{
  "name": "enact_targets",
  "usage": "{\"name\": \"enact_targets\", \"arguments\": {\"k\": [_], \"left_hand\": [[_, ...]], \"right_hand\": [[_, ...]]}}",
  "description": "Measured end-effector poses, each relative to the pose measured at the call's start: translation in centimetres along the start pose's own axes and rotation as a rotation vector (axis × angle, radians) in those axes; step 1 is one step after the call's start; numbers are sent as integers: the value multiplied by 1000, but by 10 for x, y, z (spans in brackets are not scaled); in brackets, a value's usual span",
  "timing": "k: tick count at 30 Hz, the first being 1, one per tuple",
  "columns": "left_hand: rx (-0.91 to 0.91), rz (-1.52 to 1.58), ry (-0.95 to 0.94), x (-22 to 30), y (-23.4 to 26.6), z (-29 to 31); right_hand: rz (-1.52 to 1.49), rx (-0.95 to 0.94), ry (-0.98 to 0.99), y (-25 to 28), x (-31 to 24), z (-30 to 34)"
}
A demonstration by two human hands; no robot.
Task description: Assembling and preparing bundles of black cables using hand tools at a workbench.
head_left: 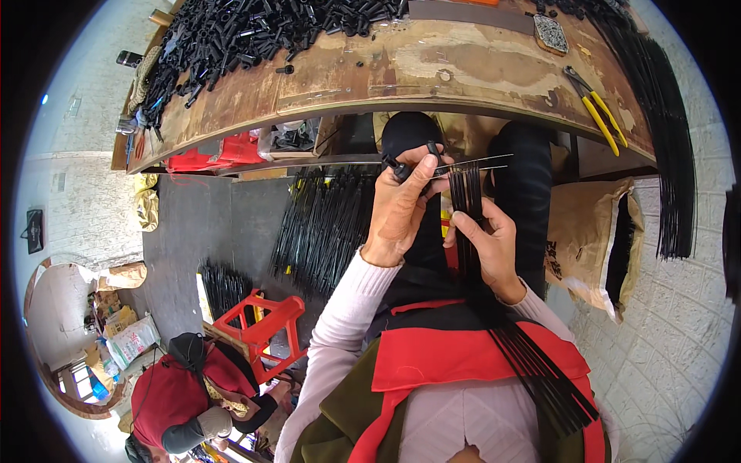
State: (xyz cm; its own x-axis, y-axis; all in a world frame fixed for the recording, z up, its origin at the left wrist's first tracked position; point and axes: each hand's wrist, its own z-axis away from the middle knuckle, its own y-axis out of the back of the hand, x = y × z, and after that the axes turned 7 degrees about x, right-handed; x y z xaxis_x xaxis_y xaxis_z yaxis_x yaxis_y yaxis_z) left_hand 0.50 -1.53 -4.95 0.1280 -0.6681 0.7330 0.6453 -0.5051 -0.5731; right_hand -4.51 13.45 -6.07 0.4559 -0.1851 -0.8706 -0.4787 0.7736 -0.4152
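Between my knees, my left hand (401, 202) is closed on small black plastic fittings (397, 167), one of them upright by the fingertips. Two thin metal wires (492, 161) stick out to the right from those fingertips, crossing the top of a bundle of thin black rods (465, 193). My right hand (494, 241) grips this bundle lower down, thumb on top. The rods run down across the red apron (448, 356) on my lap and fan out at the lower right. The fingers hide how the wires and fittings meet.
A worn wooden bench (463, 62) carries a heap of black plastic fittings (247, 38), yellow-handled pliers (598, 112) and a tin of grey bits (550, 34). Black rods (673, 154) hang over its right end. A paper sack (587, 231), a red stool (266, 328) and a co-worker (181, 397) are nearby.
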Motion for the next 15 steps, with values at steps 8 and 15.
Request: {"name": "enact_targets", "arguments": {"k": [8,15], "left_hand": [[13,57,-4,0,-1,2],[54,-16,-8,2,0,2]], "right_hand": [[43,-5,11,-1,-1,0],[39,-6,21,-3,1,0]]}}
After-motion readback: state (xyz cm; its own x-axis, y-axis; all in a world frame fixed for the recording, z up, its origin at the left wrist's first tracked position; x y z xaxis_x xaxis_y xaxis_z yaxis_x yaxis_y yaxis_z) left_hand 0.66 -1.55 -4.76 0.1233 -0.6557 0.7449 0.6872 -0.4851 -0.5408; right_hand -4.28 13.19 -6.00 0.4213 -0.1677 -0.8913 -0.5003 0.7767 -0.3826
